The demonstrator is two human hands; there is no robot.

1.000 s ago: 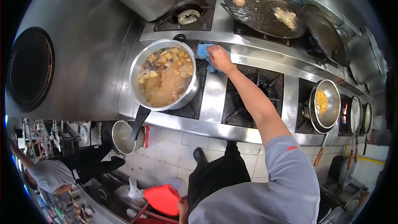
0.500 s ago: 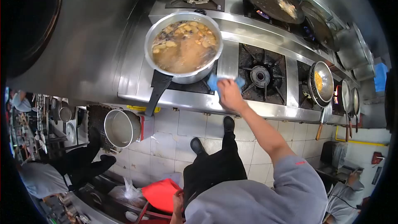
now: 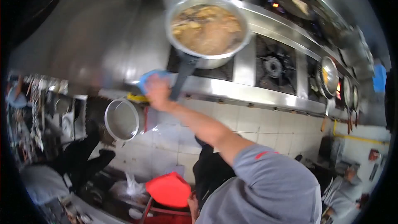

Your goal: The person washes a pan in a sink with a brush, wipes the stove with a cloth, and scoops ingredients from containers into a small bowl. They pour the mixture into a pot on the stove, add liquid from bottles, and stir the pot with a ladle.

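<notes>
My right hand [image 3: 158, 92], smeared by motion, presses a blue cloth [image 3: 152, 79] against the steel stove front edge, just left of the pot's black handle [image 3: 183, 76]. The large pot [image 3: 247, 37] sits on the left front burner, full of brown broth [image 3: 215, 33] with yellowish pieces on top. My left hand [image 3: 193, 204] hangs low beside my body, close to a bright red object [image 3: 169, 189]. Its fingers are mostly hidden, and I cannot make out whether it touches the red object.
A bare burner [image 3: 273, 67] is right of the pot; pans [image 3: 329, 76] with handles jutting over the edge stand farther right. Behind is a wide pan [image 3: 290, 0] near flames. An open metal pot [image 3: 121, 119] stands low at left. A co-worker's legs [image 3: 83, 151] are lower left.
My right hand has swept the blue cloth leftward, from right of the pot to left of its handle. The view has shifted and my body has leaned over.
</notes>
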